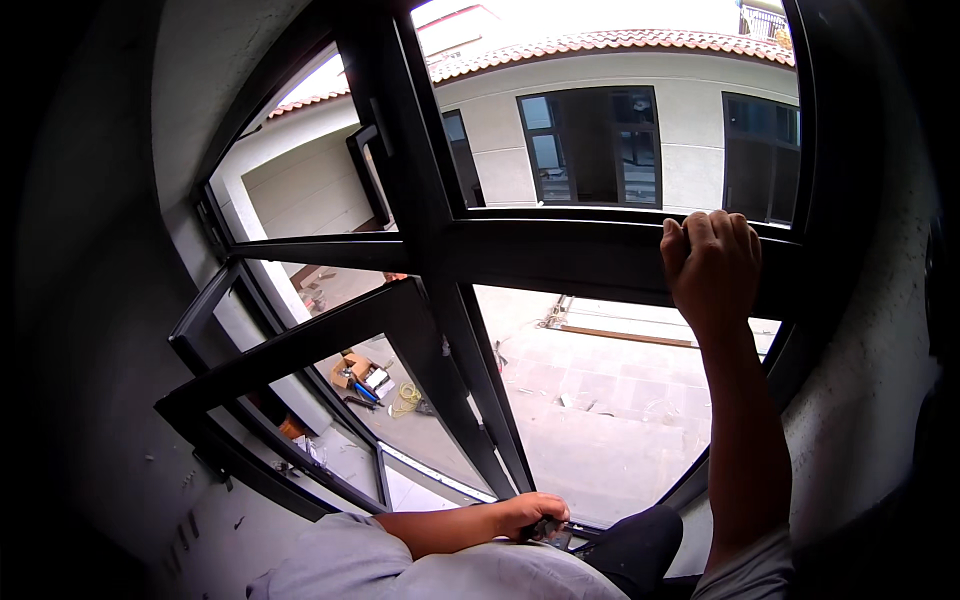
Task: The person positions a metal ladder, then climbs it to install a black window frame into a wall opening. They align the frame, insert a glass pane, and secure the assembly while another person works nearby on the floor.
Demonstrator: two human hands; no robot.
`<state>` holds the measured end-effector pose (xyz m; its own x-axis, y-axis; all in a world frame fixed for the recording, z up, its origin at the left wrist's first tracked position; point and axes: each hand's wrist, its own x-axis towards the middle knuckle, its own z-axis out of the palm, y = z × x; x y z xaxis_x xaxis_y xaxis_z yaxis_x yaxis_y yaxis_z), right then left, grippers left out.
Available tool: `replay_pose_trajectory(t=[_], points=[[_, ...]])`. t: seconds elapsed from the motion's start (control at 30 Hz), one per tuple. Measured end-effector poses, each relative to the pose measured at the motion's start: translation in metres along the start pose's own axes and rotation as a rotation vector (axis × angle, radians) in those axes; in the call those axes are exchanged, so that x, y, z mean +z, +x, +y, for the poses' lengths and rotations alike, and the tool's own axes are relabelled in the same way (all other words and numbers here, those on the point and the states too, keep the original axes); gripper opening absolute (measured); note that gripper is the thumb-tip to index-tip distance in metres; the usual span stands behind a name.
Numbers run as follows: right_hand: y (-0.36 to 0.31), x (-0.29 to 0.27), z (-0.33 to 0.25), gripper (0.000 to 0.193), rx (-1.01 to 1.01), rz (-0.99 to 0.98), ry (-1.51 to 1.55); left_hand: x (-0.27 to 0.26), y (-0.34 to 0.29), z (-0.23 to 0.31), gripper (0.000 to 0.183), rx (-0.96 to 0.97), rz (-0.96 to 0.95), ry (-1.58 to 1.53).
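Observation:
My right hand (710, 262) reaches up and grips the dark horizontal crossbar (570, 252) of a large window frame, fingers hooked over its top edge. Low down, in front of my body, my left hand (528, 512) is closed around a small dark object (545, 528) near the sill. Its kind cannot be made out, as the fingers hide most of it. An inward-swung dark window sash (290, 350) stands at the left of the frame, beyond my left forearm. The frame's dark upright post (490, 390) rises between the hands.
Outside, a cardboard box (350, 368) and a coiled yellow-green hose or cable (405, 400) lie on the paving. A pale building (690, 150) with dark windows and a tiled roof edge (620, 40) stands opposite. My knee (640, 545) in dark trousers is by the sill.

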<state>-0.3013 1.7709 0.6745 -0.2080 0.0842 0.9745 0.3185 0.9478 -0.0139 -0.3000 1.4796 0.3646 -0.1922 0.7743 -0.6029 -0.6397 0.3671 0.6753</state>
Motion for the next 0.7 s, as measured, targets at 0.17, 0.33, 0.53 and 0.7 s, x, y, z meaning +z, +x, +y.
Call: replay_pose_trajectory(t=[0.17,0.33,0.53,0.7], points=[[0.0,-0.006,0.009,0.034,0.038,-0.105,0.061,0.003,0.012,0.001,0.015,-0.003,-0.04,0.015],[0.001,-0.009,0.011,0.034,0.049,-0.125,0.089,0.008,0.008,0.006,0.011,0.032,-0.051,0.01],[0.005,-0.012,0.008,0.03,0.009,-0.083,0.127,-0.025,0.013,-0.015,0.013,0.056,-0.06,-0.091],[0.005,-0.016,0.021,0.028,0.021,-0.142,0.092,-0.029,0.007,-0.003,0.014,0.06,-0.097,-0.174]])
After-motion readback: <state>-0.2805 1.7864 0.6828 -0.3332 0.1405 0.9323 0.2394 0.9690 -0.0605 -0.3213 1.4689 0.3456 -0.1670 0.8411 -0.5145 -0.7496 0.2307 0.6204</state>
